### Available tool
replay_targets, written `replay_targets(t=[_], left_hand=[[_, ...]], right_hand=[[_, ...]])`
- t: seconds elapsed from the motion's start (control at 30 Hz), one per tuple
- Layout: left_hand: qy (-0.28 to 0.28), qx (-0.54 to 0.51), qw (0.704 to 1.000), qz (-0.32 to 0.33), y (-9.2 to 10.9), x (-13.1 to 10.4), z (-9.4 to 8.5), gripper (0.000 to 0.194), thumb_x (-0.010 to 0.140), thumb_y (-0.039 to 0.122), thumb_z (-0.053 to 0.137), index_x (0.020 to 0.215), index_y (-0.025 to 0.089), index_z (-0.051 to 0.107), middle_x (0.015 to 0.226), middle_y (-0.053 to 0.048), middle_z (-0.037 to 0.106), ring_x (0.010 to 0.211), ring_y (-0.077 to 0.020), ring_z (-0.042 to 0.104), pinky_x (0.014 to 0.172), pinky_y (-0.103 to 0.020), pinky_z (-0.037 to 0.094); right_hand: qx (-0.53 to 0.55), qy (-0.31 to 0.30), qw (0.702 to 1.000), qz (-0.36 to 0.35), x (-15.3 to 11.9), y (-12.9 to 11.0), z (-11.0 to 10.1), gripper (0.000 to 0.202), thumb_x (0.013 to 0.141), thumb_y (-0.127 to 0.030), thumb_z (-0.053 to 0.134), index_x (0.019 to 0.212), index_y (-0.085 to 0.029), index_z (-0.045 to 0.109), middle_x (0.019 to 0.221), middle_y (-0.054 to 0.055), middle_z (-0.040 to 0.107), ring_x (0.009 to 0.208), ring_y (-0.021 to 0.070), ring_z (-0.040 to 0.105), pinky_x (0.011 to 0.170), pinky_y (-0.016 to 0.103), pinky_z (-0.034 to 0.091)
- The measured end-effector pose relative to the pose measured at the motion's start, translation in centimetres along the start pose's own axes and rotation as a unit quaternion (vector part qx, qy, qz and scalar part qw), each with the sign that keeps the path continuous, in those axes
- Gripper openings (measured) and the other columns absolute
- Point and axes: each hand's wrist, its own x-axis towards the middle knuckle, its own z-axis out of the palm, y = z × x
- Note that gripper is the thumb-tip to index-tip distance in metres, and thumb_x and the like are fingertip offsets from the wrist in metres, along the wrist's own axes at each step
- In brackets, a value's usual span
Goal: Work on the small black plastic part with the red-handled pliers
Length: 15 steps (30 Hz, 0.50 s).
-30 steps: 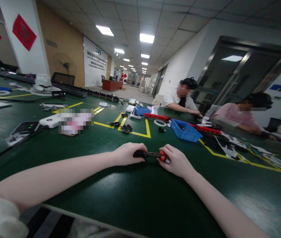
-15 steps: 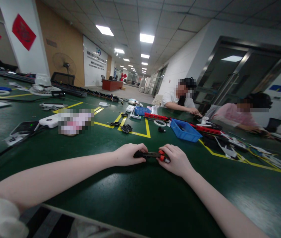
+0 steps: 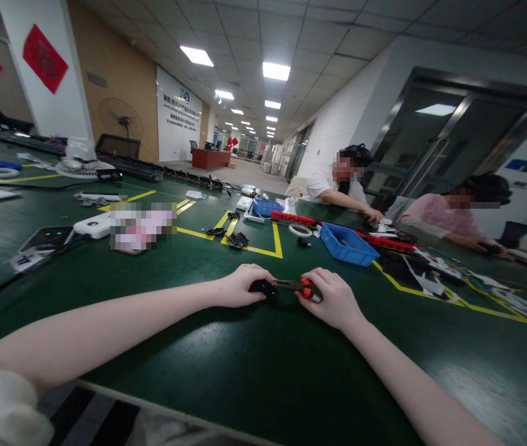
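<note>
My left hand (image 3: pixel 243 286) is closed round a small black part (image 3: pixel 263 287), whose exact kind I cannot make out. Red-and-black-handled pliers (image 3: pixel 306 288) are in my right hand (image 3: pixel 331 296), fingers wrapped over the grips. The metal jaws point left and meet the black part's right end; whether they grip it is too small to tell. Both hands are held just above the green table (image 3: pixel 244 371), near its middle. Beyond them, a cluster of small black parts (image 3: pixel 237 240) lies by yellow tape, and another dark piece (image 3: pixel 303 243) sits to its right.
A blue bin (image 3: pixel 347 245) stands beyond my right hand, beside a long red strip (image 3: pixel 391 243). To the left lie a phone (image 3: pixel 140 229), a white power bank (image 3: pixel 92 225) and a cable (image 3: pixel 0 290). Two people (image 3: pixel 337 186) sit along the far right side.
My left hand has shifted slightly left and up, and the black part has turned in its fingers. The pliers have moved a little right, showing more of their jaws.
</note>
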Motion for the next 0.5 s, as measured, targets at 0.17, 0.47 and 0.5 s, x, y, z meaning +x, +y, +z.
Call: replay_targets(t=[0.17,0.47,0.5], left_hand=[[0.003,-0.054,0.998,0.018,-0.55,-0.04,0.07,0.041,0.072,0.001,0.057,0.109,0.016,0.063,0.124,-0.009,0.061,0.116,-0.0219,0.054,0.105,-0.038,0.038],[-0.006,-0.097,0.995,0.004,0.11,-0.13,-0.08,0.021,0.079,0.024,0.069,0.097,0.015,0.065,0.104,-0.007,0.067,0.097,-0.0181,0.061,0.091,-0.031,0.046],[-0.006,-0.097,0.995,0.01,0.09,-0.13,-0.05,0.021,0.079,0.025,0.069,0.096,0.014,0.065,0.104,-0.007,0.066,0.096,-0.0179,0.061,0.091,-0.031,0.047]], right_hand=[[0.0,-0.001,1.0,0.004,0.05,-0.1,-0.03,0.022,0.079,-0.035,0.058,0.095,-0.02,0.058,0.092,0.007,0.063,0.082,0.0214,0.059,0.07,0.033,0.042],[-0.006,-0.013,1.0,-0.006,0.04,-0.08,-0.08,0.022,0.077,-0.033,0.059,0.095,-0.02,0.059,0.092,0.007,0.063,0.083,0.0212,0.058,0.071,0.033,0.042],[-0.006,-0.015,1.0,-0.007,0.05,-0.09,-0.1,0.022,0.077,-0.033,0.06,0.095,-0.02,0.058,0.092,0.007,0.063,0.083,0.0212,0.058,0.071,0.033,0.042]])
